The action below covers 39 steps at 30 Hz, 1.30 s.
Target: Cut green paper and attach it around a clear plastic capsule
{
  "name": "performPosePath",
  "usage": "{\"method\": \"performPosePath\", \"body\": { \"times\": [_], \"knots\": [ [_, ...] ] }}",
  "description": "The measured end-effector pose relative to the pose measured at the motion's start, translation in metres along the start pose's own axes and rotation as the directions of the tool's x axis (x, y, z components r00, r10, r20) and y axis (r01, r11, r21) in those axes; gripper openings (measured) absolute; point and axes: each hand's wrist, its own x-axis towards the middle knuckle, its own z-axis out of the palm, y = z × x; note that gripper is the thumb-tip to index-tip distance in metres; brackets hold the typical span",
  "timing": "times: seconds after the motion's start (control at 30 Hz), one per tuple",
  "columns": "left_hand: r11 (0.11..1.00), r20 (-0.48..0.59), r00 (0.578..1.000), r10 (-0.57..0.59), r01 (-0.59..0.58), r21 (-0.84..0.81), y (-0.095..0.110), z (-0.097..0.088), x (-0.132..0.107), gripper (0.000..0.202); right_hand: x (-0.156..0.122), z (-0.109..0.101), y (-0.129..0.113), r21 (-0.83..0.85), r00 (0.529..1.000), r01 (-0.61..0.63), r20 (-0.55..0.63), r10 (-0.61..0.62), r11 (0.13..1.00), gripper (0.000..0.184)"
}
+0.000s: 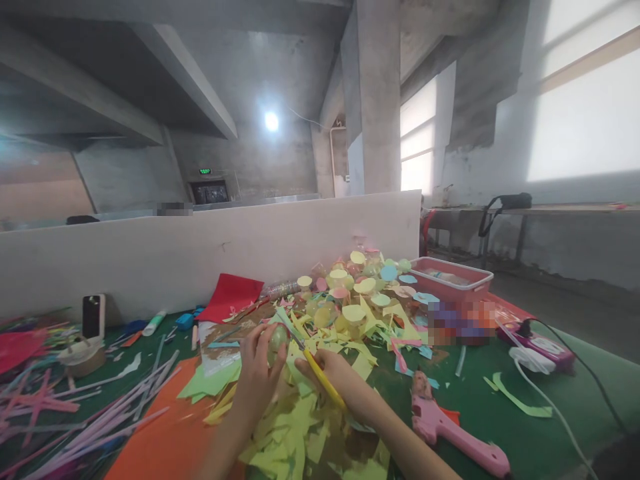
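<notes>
My left hand [260, 357] is closed around a small rounded, see-through pale green piece [278, 339], with fingers curled over its top and side. To its right, my right hand [335, 380] grips yellow-handled scissors [326, 383], seen nearly edge-on. Their grey tip points up and left, close to the pale green piece; whether they touch I cannot tell. Yellow paper scraps [285, 433] lie heaped below both hands. Just beyond is a pile of clear rounded pieces topped with paper discs [354, 313] in yellow, pink and blue.
A pink glue gun [450, 427] lies at right, near a purple device [550, 350] with cables. A pink bin [453, 277] stands behind. Pastel strips [100, 427], an orange sheet [155, 427], a phone [93, 317] on a tape roll [83, 357] and a red sheet [230, 297] are left. A white partition [300, 233] closes the back.
</notes>
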Motion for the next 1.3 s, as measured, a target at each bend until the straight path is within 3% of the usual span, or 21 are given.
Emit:
{"method": "performPosePath", "body": {
  "times": [0.67,0.9,1.3],
  "knots": [
    [1.0,0.01,1.0,0.01,-0.01,-0.001,-0.001,-0.001,0.001,0.029,-0.006,-0.005,-0.007,-0.081,0.999,-0.018,0.035,0.021,0.997,0.053],
    [0.997,-0.03,0.997,0.076,-0.076,0.023,-0.001,-0.005,0.005,0.028,-0.01,-0.008,-0.007,-0.045,0.997,0.026,0.079,-0.022,0.999,0.049],
    [0.997,-0.013,0.997,0.078,-0.078,-0.002,-0.004,-0.003,0.002,0.029,0.004,-0.002,0.001,-0.151,0.999,0.005,0.04,0.001,0.989,0.049]
  ]
}}
